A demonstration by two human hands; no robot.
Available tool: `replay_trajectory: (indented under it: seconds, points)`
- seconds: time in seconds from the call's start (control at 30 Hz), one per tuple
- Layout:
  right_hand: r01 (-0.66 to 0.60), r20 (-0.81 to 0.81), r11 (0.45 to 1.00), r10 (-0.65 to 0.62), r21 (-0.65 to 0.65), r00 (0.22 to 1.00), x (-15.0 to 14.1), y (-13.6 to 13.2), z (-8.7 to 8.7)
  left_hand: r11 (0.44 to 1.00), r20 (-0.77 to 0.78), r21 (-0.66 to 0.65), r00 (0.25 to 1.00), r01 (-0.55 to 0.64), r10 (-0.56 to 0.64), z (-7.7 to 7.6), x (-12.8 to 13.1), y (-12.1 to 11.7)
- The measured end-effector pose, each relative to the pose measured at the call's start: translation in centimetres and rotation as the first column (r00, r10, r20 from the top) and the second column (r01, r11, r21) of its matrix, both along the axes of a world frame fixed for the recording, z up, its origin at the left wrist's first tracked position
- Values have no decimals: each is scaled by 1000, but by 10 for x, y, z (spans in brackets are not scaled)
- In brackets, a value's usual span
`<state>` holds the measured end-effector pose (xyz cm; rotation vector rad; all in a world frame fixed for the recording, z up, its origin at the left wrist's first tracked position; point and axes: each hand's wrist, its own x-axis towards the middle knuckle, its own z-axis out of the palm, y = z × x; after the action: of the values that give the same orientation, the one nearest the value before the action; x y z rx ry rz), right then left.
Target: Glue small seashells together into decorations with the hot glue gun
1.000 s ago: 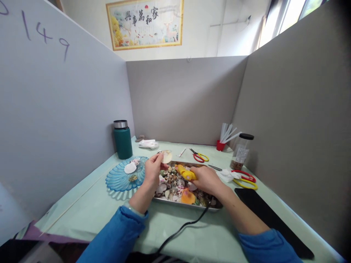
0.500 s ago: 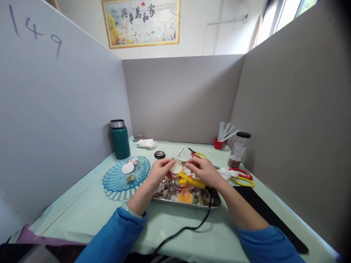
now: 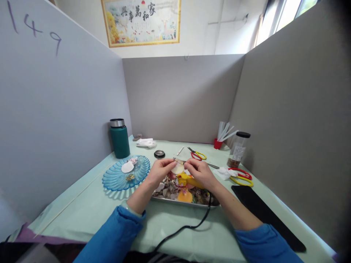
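The desk, covered in pale green, carries a teal bottle and a blue plate at left; toward the back lie a white packet, a round lid, a white stick and small scissors; a metal tray sits centrally, a black cord before it; at right are a red cup, a jar, tissue, larger scissors and a black slab.

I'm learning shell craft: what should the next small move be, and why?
Probably a gentle press at the upper edge of the pale, round shell: the left hand holds it, the right hand has fingertips at that edge, and the yellow, black-corded plastic glue gun lies below in the shell-filled metal tray.
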<state>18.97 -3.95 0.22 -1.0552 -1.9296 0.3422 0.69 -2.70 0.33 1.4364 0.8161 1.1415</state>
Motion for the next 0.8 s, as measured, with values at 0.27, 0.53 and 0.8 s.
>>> replay_trajectory:
  seconds: [0.27, 0.53, 0.8]
  points:
    - [-66, 27, 998, 66, 0, 997, 4, 0, 1, 1000, -30, 4, 999, 15, -14, 0, 0, 1]
    - [-127, -6, 985, 127, -117, 992, 8, 3, 3, 999, -66, 38, 998, 17, -14, -2, -1, 2]
    - [-102, 10, 986, 104, -133, 995, 7, 1, 3, 999, -89, 41, 996, 28, -25, -1, -1, 1]
